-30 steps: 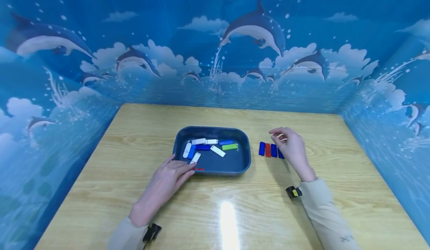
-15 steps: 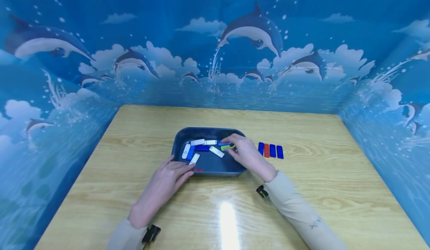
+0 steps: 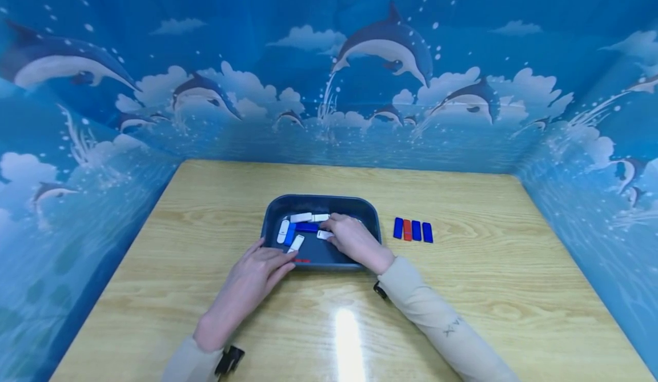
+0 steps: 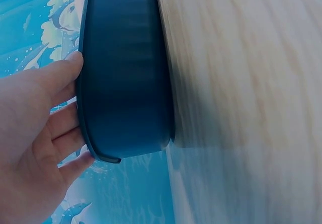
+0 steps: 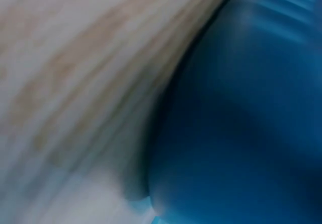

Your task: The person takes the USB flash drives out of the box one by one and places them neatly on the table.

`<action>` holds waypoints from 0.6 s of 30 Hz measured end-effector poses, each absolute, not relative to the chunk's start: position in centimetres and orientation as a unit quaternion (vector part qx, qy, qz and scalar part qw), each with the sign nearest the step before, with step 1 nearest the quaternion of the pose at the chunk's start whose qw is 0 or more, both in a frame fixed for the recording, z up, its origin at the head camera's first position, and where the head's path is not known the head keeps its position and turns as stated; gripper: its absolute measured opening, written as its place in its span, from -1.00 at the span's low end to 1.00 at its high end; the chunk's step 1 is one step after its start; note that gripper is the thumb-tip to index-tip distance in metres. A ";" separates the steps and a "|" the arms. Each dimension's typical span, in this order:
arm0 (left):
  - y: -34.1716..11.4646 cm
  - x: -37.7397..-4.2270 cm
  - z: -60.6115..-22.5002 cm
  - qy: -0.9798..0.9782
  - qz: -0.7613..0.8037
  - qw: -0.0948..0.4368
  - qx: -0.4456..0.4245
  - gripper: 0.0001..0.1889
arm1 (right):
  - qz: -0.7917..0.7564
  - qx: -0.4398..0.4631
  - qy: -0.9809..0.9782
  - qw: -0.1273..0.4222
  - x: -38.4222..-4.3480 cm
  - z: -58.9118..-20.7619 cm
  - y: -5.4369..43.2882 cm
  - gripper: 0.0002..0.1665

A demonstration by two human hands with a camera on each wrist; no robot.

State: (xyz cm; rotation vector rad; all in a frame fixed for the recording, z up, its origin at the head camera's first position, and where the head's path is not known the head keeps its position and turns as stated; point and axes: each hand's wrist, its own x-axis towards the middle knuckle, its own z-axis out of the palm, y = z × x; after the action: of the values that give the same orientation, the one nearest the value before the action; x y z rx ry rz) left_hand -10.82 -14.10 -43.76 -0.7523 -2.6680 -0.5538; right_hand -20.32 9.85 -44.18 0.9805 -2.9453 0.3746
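A dark blue tray (image 3: 329, 259) holds several USB flash drives. Over its middle, my right hand (image 3: 357, 240) has a white flash drive (image 3: 325, 234) between thumb and fingers, with the drive's left end sticking out. A dark blue flash drive (image 3: 307, 228) lies just beside these fingertips. My left hand (image 3: 259, 268) rests on the tray's near left rim, fingers reaching over the edge; the left wrist view shows that hand (image 4: 45, 118) with straight fingertips against the rim. The right wrist view is blurred and shows only the tray's outer wall (image 5: 241, 123) and the tabletop.
Right of the tray, a neat row of blue flash drives (image 3: 416, 230) and one red flash drive (image 3: 408, 230) lies on the wooden table (image 3: 462, 290). More white flash drives (image 3: 301, 217) lie in the tray's left part. A dolphin-print curtain (image 3: 329, 85) encloses the table.
My right hand has come from the row on the right into the tray, then further left to the white flash drive, which has turned and shifted slightly. The left hand stays put.
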 end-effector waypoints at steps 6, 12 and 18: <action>-14.1 -10.8 -43.7 -0.935 -0.189 0.150 -0.260 -0.70 | 0.125 0.310 -0.942 -0.026 -20.3 -44.1 9.7 -0.70; -14.1 -10.8 -43.6 -0.937 -0.188 0.146 -0.256 -0.70 | 0.170 0.305 -0.936 -0.044 -20.5 -43.9 9.7 -0.76; -14.1 -10.8 -43.6 -0.939 -0.195 0.133 -0.251 -0.69 | 0.250 0.287 -0.925 -0.010 -20.4 -43.5 10.0 -0.75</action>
State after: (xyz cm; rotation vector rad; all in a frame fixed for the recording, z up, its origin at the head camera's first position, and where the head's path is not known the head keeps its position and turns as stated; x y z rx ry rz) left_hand -10.80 -14.11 -43.63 -0.7292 -2.7233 -0.5669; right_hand -20.42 10.00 -43.46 0.9086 -2.9237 0.7906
